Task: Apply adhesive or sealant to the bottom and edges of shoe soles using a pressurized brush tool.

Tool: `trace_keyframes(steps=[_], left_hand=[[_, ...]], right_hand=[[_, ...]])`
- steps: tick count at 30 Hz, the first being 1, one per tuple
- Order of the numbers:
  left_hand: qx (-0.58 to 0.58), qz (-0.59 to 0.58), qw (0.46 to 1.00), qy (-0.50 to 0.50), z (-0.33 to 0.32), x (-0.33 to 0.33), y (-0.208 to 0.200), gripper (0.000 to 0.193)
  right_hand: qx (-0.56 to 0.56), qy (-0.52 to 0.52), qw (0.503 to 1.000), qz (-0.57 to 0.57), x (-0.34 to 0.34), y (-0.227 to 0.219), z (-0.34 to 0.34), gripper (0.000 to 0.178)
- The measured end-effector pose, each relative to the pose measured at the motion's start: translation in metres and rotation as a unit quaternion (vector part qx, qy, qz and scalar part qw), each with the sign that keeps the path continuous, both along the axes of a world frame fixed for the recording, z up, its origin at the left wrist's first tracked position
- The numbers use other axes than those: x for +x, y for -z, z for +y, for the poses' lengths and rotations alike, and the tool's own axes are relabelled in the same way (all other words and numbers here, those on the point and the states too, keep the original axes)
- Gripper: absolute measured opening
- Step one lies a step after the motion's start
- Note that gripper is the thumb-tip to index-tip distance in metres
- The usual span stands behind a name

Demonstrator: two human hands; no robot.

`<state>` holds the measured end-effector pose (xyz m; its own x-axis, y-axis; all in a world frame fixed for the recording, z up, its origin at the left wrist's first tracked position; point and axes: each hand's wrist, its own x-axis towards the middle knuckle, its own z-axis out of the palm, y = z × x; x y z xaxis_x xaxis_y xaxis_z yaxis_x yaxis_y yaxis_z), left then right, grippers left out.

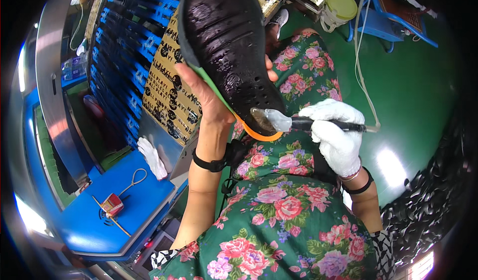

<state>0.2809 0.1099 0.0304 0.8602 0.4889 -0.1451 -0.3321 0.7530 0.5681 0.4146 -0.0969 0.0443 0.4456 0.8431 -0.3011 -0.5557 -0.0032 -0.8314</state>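
A black shoe sole (226, 46), glossy and wet-looking along most of its face, lies tilted above my lap. Its edge shows green on one side and orange at the near end. My bare left hand (214, 101) grips it from beneath, thumb along the left edge and fingertips at the right edge. In a white knit glove, my right hand (338, 133) closes round the black handle of a brush (301, 123). The brush's pale, flattened tip touches the near end of the sole, below a group of small holes. A thin pale tube meets the handle's outer end.
A loose white glove (152, 158) and a small red box (112, 204) with a stick lie on the blue table (89, 235). Blue-and-black strips (144, 41) fill a rack at left. A lidded bucket (341, 11) and blue stool (378, 28) stand at far right; black scraps (428, 200) lie nearer.
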Motion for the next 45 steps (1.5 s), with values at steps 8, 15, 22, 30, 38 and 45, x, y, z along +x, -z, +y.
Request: trace_keyframes(steps=[8, 15, 22, 30, 38, 45], left_hand=[[0.003, 0.111, 0.994, 0.012, 0.007, 0.004, -0.004, 0.111], [-0.005, 0.216, 0.976, -0.014, 0.007, 0.015, -0.012, 0.090], [-0.016, 0.205, 0.979, -0.003, 0.010, 0.014, -0.016, 0.084], [-0.017, 0.187, 0.982, -0.011, 0.009, 0.012, -0.014, 0.080], [-0.043, 0.151, 0.986, -0.049, 0.007, 0.015, -0.018, 0.079], [-0.029, 0.100, 0.994, -0.029, 0.009, 0.016, -0.012, 0.088]], right_hand=[[0.054, 0.008, 0.949, -0.310, -0.005, 0.007, 0.006, 0.019], [0.036, -0.013, 0.967, -0.251, -0.007, 0.014, 0.005, 0.019], [0.004, 0.016, 0.997, -0.080, -0.015, 0.020, 0.005, 0.014], [0.050, 0.067, 0.996, -0.035, -0.019, 0.033, 0.008, 0.018], [0.119, 0.038, 0.992, 0.033, -0.019, 0.042, 0.019, 0.024], [0.150, -0.009, 0.983, 0.109, -0.016, 0.040, 0.025, 0.030]])
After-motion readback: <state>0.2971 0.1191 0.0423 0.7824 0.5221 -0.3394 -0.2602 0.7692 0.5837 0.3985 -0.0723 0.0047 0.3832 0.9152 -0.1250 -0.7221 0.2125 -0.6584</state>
